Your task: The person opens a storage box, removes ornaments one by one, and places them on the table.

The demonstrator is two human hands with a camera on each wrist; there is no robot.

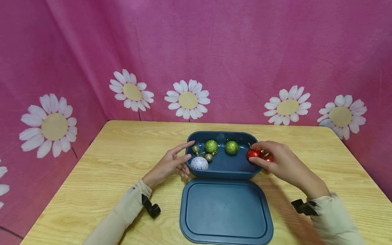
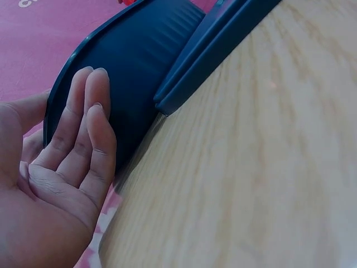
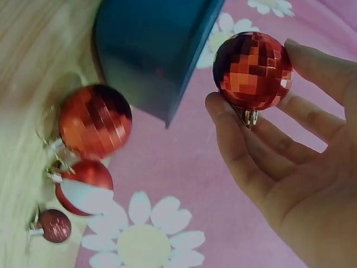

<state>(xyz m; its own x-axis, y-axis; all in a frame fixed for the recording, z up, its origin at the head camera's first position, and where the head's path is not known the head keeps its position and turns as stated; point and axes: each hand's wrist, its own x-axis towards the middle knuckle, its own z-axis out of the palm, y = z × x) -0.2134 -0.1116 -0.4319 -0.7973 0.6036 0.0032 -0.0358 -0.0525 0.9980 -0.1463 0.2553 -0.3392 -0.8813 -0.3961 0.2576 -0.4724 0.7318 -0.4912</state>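
My left hand (image 1: pixel 173 161) rests at the left end of a dark blue plastic box (image 1: pixel 226 174). Its thumb and index finger reach over the rim; the other fingers lie along the outer wall. Over the box's right end, my right hand (image 1: pixel 280 158) pinches a faceted red Christmas ball (image 3: pixel 254 70), metal cap downward in the right wrist view. Inside the box are two glittery green balls (image 1: pixel 231 147), two small gold balls (image 1: pixel 208 157) and a speckled white ball (image 1: pixel 199 163). Beside the box lie another faceted red ball (image 3: pixel 96 121), a red-and-white ball (image 3: pixel 85 187) and a small dark red one (image 3: pixel 54 225).
The flat blue lid (image 1: pixel 226 209) lies on the wooden table (image 1: pixel 128 170) in front of the box. A pink cloth (image 1: pixel 214 51) printed with daisies hangs behind the table and along its sides.
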